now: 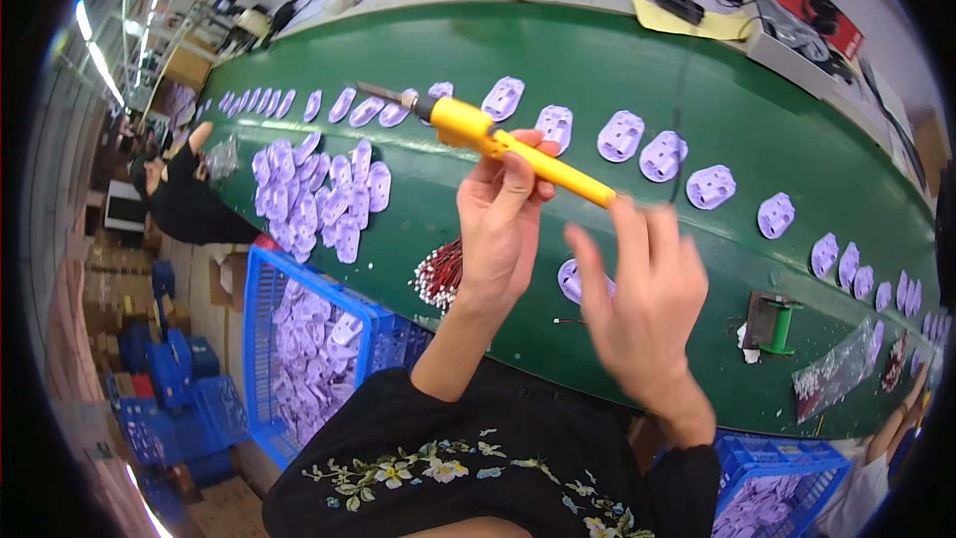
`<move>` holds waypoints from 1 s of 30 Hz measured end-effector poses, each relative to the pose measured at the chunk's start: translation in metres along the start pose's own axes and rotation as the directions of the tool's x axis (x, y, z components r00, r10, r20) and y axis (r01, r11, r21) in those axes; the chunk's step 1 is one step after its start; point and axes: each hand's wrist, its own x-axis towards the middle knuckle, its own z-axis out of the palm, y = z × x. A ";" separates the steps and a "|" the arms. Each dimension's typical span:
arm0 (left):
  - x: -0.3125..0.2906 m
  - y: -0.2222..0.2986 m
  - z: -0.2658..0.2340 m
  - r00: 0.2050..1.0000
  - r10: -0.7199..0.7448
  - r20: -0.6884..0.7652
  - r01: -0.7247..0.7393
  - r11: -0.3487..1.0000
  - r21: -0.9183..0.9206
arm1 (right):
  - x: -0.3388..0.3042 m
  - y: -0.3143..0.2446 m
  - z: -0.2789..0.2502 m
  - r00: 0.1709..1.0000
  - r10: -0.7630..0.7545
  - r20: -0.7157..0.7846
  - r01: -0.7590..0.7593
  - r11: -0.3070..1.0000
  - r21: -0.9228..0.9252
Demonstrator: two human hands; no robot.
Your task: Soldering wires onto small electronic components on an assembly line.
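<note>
My left hand point(498, 224) is closed around a yellow soldering iron point(463, 123), held up over the green table. Its dark metal tip points to the upper left. My right hand point(642, 299), somewhat blurred, is at the rear end of the handle, with thumb and fingers apart; whether a fingertip touches the handle I cannot tell. Below, partly hidden by the right hand, lies a light purple plastic shell point(571, 281). A short thin wire point(568, 320) rests near it. Left of my left wrist sits a bundle of red wires with white ends point(438, 276).
Purple shells point(620, 135) stand in a row along the green table point(428, 174); more are heaped point(309, 194) at left. Blue crates point(370, 339) of shells flank me. A green spool point(782, 327) and plastic bag point(832, 374) lie at right. A co-worker point(189, 189) is at far left.
</note>
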 end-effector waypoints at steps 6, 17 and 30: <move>-0.027 -0.017 -0.039 0.984 -0.154 -0.092 0.113 0.930 -0.349 | -0.073 -0.010 0.052 0.846 0.240 0.475 -0.532 0.403 0.744; -0.068 -0.028 -0.007 0.901 -0.421 -0.105 0.420 0.907 -0.030 | -0.051 0.020 0.083 0.932 0.270 0.242 -0.303 0.214 0.928; -0.099 0.007 0.077 0.300 -0.323 0.897 -0.954 -0.122 0.275 | -0.021 0.034 0.052 0.977 0.211 -0.006 -0.094 0.462 0.882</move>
